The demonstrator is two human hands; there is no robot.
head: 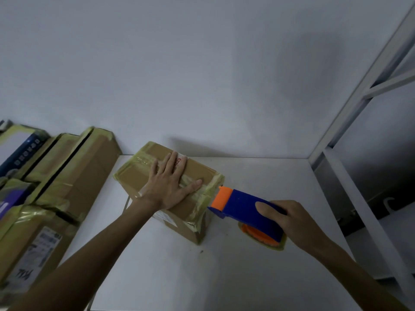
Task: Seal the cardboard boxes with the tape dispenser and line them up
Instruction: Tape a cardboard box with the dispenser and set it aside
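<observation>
White tabletop (pixel 258 171) against a pale wall carries the cardboard box (pixel 134 173) at mid-frame. The left grip (pixel 173 187) lies flat on its lid, fingers spread, pressing the tape strip. The right grip (pixel 289 218) is curled round the blue-and-orange tape dispenser (pixel 242 203), whose orange nose meets the box's right edge, just right of the left fingertips. To finish this strip well, I judge: press the lid firmly, draw the dispenser down over the edge, then tilt it to cut cleanly. Taped boxes (pixel 74 176) stand at lower left.
</observation>
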